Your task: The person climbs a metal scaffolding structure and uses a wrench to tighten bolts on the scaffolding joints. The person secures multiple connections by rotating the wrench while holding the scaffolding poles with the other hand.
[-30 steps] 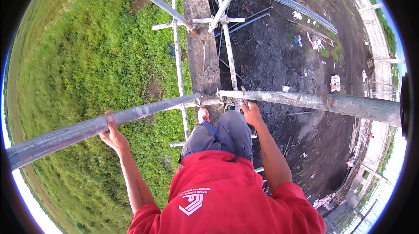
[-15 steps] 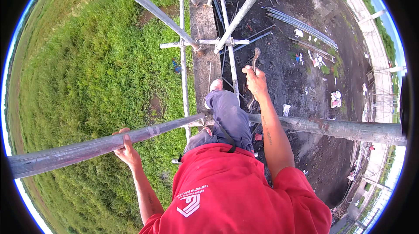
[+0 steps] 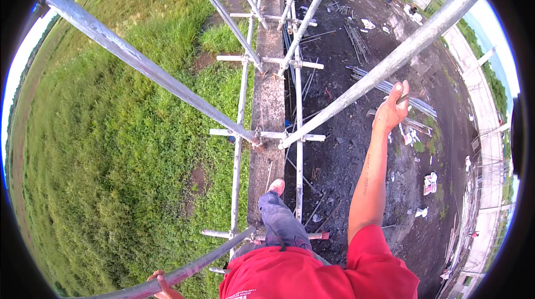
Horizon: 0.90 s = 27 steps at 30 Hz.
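- Slanted grey steel scaffold tube (image 3: 384,67) runs from upper right down to a joint at centre; the right hand (image 3: 393,108) reaches its underside, fingers curled around a small dark tool (image 3: 408,97)
- Left hand (image 3: 161,287) grips a lower grey pipe (image 3: 189,271) at the bottom edge; open air lies between the tubes, grass (image 3: 111,159) far below on the left

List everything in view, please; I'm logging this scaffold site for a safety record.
Diagonal scaffold tubes: several, grey metal, crossing overhead.
Upright tubes: several, grey, beside the wall.
Wall top: one, grey concrete, centre.
Grass: green, left.
Dirt ground: dark, right, with litter and loose tubes.
Lower tube: one, grey, bottom left.
Small tool: one, dark, in right hand.
Right hand: raised at diagonal tube.
Left hand: gripping lower tube.
Shirt: red.
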Motion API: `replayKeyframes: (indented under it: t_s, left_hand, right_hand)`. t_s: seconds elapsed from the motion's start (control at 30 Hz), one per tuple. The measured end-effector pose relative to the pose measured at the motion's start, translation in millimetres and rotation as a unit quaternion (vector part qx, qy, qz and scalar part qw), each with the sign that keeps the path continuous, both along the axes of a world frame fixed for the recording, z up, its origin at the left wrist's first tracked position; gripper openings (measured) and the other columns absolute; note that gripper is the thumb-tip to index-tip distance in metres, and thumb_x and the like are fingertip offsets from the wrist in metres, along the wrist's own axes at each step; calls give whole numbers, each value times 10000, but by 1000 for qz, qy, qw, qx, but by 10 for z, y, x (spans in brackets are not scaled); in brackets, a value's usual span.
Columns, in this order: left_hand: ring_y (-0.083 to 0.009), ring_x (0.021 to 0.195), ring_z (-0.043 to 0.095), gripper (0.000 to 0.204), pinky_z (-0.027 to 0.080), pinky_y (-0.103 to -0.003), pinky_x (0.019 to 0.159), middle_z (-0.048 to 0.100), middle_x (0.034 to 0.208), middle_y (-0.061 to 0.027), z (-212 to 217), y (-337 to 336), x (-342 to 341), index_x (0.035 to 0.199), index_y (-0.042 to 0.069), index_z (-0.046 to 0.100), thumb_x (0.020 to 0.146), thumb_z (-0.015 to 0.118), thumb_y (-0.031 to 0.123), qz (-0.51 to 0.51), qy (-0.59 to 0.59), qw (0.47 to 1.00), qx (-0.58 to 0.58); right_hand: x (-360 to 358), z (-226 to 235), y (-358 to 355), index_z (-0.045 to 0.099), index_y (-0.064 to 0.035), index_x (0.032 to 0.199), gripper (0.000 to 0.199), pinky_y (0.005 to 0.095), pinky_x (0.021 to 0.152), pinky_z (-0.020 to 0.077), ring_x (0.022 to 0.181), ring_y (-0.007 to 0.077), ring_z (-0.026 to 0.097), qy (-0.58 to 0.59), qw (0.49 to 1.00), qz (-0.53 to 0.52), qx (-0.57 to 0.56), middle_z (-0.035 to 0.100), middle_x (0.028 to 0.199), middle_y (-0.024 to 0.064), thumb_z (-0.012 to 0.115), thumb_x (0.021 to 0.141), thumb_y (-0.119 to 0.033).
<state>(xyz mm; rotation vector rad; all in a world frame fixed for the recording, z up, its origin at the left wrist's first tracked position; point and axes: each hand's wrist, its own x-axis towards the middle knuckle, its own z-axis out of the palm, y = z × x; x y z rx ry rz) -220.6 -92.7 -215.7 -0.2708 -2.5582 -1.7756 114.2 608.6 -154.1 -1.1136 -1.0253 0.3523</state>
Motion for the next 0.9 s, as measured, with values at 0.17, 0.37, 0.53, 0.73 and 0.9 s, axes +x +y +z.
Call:
replayKeyframes:
  t_s: [0.17, 0.37, 0.53, 0.73, 0.9]
  left_hand:
    - [-280, 638, 542, 174, 439, -461, 606, 627, 706, -114, -59, -249, 73, 967, 140, 773, 945, 600, 131, 15, 191, 844, -501]
    - [-292, 647, 573, 222, 467, -419, 600, 679, 809, -132, -296, -630, 57, 1086, 150, 759, 876, 690, 131, 25, 198, 887, -417]
    - [-276, 710, 594, 309, 485, -425, 641, 690, 884, -138, -744, 17, -136, 1163, 87, 684, 878, 720, 205, 26, 35, 972, -230]
    - [-243, 800, 620, 445, 504, -403, 692, 691, 971, -143, -1453, 1528, -501, 1242, -6, 589, 898, 710, 249, -187, -143, 950, -207]
    - [-216, 874, 642, 573, 521, -384, 735, 691, 1044, -147, -1586, 2577, -892, 1307, -84, 509, 914, 701, 286, -305, -180, 917, -185]
  right_hand:
    - [130, 328, 840, 583, 71, 1308, 646, 314, 775, 478, 830, 156, 587, -92, 991, -93, 22, 657, 916, 61, 778, 900, -390]
    - [135, 367, 961, 643, 93, 1135, 584, 366, 889, 497, 954, 238, 657, -116, 988, -106, 1, 704, 1068, 176, 844, 827, -361]
    - [155, 480, 862, 659, 109, 1059, 565, 395, 847, 508, 877, 258, 670, -153, 983, -96, -3, 714, 984, 190, 835, 819, -371]
    - [151, 469, 909, 648, 88, 1106, 516, 410, 861, 509, 883, 293, 680, -155, 985, -73, -6, 710, 964, 184, 833, 815, -295]
    - [166, 419, 896, 626, 73, 1099, 465, 410, 834, 508, 866, 272, 659, -130, 990, -48, 17, 695, 963, 161, 832, 810, -227]
